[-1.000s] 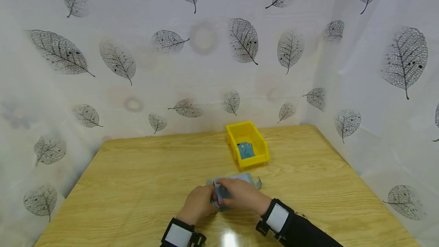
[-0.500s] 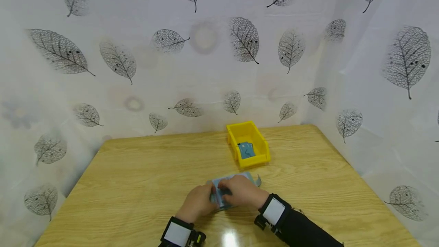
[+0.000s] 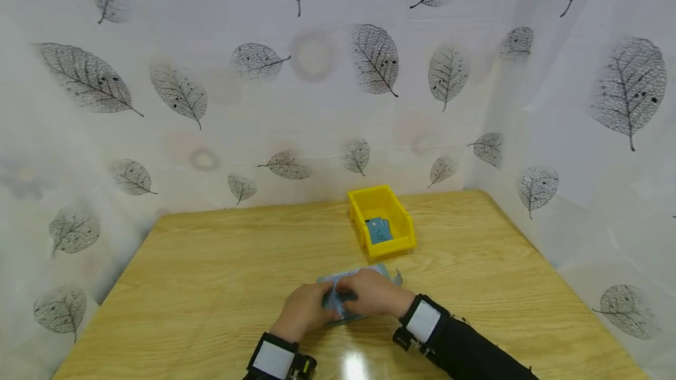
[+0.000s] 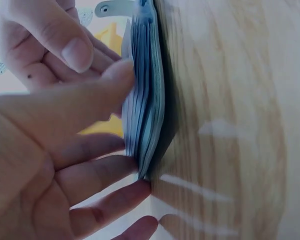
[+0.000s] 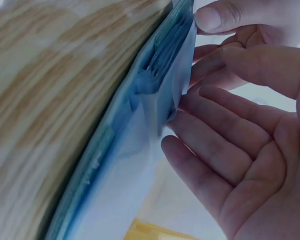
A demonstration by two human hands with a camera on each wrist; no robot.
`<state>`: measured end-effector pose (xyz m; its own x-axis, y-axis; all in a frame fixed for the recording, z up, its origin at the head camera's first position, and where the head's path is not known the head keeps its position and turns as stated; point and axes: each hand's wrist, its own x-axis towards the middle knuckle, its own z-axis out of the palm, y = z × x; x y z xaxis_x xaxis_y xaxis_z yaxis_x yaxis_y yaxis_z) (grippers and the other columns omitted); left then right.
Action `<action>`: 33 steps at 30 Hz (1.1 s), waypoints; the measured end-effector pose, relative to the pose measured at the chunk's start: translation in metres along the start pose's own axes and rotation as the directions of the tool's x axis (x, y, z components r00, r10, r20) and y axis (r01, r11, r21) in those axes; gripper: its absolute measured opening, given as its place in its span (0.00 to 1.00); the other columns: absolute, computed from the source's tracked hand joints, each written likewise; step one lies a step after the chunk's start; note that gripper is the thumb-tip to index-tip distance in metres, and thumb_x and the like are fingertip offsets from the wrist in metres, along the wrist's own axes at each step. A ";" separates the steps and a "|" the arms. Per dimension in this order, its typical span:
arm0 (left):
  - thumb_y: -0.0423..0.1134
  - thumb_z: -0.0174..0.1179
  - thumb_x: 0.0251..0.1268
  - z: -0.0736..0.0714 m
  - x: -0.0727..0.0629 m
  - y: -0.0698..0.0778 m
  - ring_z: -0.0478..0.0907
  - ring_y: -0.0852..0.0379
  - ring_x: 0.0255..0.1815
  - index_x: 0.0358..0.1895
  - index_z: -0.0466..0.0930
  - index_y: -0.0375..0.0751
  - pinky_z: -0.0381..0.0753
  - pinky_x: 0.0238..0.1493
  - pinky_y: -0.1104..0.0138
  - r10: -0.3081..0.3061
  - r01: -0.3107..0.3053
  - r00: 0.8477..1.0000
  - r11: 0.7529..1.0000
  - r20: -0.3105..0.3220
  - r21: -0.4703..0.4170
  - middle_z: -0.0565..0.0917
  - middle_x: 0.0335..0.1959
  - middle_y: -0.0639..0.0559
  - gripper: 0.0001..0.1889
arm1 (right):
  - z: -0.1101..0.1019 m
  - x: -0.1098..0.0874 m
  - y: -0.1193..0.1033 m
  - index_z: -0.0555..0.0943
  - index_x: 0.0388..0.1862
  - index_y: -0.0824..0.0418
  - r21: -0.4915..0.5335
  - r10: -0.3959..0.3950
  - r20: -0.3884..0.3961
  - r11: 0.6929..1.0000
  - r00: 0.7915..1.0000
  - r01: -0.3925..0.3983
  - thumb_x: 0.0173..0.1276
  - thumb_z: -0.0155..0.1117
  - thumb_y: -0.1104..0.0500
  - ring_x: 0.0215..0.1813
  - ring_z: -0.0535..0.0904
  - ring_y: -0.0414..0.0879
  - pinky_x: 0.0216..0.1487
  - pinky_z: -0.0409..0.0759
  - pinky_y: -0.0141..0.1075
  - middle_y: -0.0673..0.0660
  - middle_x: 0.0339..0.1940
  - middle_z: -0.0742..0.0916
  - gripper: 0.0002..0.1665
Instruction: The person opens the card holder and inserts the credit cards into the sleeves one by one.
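Note:
A pale blue card holder with a stack of clear sleeves lies on the table in front of me, its sleeve edges fanned slightly apart in the left wrist view. My left hand grips its left end, thumb against the top sleeve and fingertips at the lower edge. My right hand is over the middle of the holder, and its fingertips touch the top sleeve while the thumb stands apart. A small snap strap sticks out at the holder's right end.
Behind the holder, a yellow bin contains several blue-grey cards. The wooden table runs back to a white curtain printed with leaves, which also hangs along both sides.
The sleeve that was lifted between my hands one second ago now lies flatter on the holder. Both hands have shifted only slightly, and the bin has stayed put.

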<state>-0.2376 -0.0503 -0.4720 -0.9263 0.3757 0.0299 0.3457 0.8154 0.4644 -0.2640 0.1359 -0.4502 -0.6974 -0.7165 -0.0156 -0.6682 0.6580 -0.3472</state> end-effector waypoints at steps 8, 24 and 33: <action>0.53 0.72 0.51 0.003 0.000 -0.002 0.83 0.43 0.42 0.53 0.83 0.39 0.80 0.41 0.52 0.037 -0.037 0.998 0.999 -0.050 0.016 0.86 0.43 0.43 0.28 | -0.004 0.000 -0.003 0.85 0.51 0.59 0.008 -0.005 0.021 1.000 1.000 0.005 0.62 0.69 0.56 0.44 0.83 0.38 0.45 0.80 0.32 0.50 0.44 0.89 0.18; 0.50 0.81 0.32 -0.003 0.002 0.008 0.83 0.47 0.38 0.48 0.84 0.40 0.81 0.36 0.56 -0.038 0.043 0.998 0.992 -0.045 0.115 0.87 0.40 0.46 0.33 | -0.039 0.000 0.016 0.80 0.54 0.66 0.314 0.122 -0.062 0.945 0.991 -0.097 0.71 0.60 0.58 0.52 0.82 0.56 0.49 0.81 0.43 0.61 0.51 0.85 0.17; 0.51 0.80 0.34 -0.004 0.001 0.008 0.82 0.44 0.47 0.52 0.84 0.43 0.79 0.47 0.52 -0.067 0.067 0.998 0.994 -0.002 0.086 0.86 0.47 0.45 0.34 | -0.082 0.014 0.052 0.78 0.54 0.69 0.566 0.503 -0.234 0.766 0.832 -0.304 0.74 0.54 0.61 0.48 0.80 0.57 0.47 0.80 0.45 0.64 0.48 0.84 0.16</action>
<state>-0.2361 -0.0453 -0.4649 -0.9477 0.3192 0.0008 0.2946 0.8736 0.3873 -0.3294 0.1787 -0.3917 -0.9769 -0.2111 0.0323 -0.1538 0.5907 -0.7921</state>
